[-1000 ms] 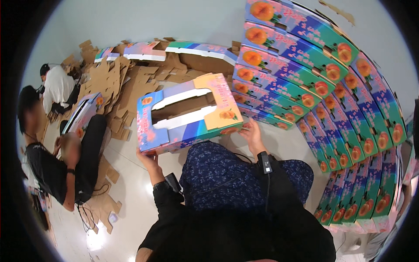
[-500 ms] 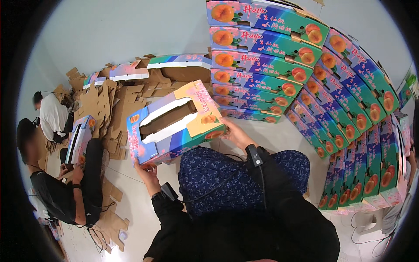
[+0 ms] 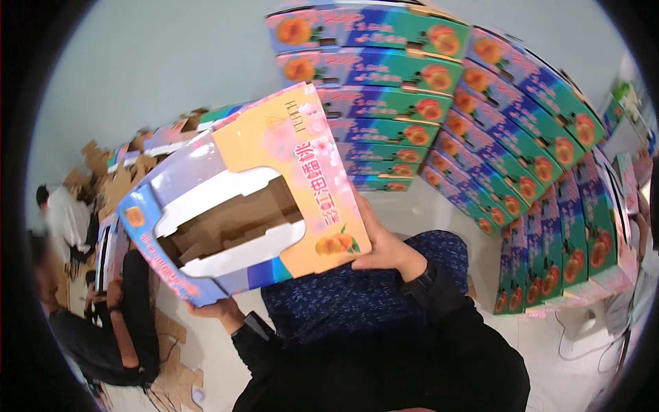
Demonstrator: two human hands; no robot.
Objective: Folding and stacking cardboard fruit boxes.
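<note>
Between my two hands, a printed cardboard fruit box (image 3: 261, 144) is held up over my lap, tilted. Its top has a large cut-out window with white flaps, and the brown inside shows bare through it. My left hand (image 3: 218, 309) grips the lower left corner from beneath. My right hand (image 3: 384, 244) clasps the right end, with its thumb along the lower edge and most fingers hidden behind the box. A dark blue flowered cloth (image 3: 309, 309) covers my lap below.
Tall stacks of matching fruit boxes (image 3: 374, 69) stand ahead and curve round to the right (image 3: 522, 130). Flat cardboard pieces (image 3: 168, 350) lie on the floor at left. There, a co-worker in black (image 3: 103, 336) handles another box (image 3: 106, 254); a person in white (image 3: 68, 220) sits beyond.
Both hands have lifted the box higher and closer, so it looks larger and tips more toward me. The view has shifted, with the stacks now further left.
</note>
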